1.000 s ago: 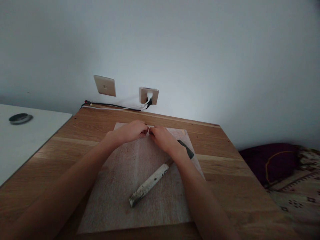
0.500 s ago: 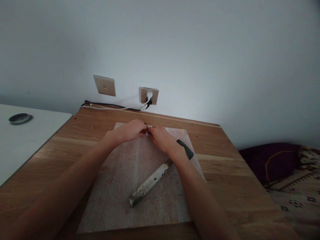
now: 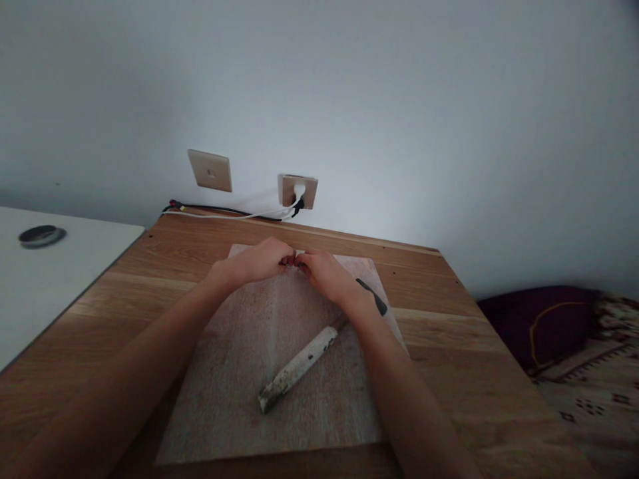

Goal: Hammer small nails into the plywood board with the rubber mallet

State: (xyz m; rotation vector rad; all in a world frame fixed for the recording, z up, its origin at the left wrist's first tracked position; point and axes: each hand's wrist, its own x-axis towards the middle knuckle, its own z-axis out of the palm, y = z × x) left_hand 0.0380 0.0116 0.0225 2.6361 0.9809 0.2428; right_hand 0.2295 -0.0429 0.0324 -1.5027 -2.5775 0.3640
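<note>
In the head view, the left hand (image 3: 267,258) and right hand (image 3: 324,274) are curled close together over the board (image 3: 234,372); what they grip, if anything, I cannot tell. A hammer (image 3: 299,362) lies slantwise on it.

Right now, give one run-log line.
left hand: curled, over board; right hand: curled, close to left; anything held: unclear; hammer: on board, partly behind right forearm

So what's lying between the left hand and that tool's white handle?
In the head view, only the worn surface of the board shows between the left hand and the white handle.
</note>
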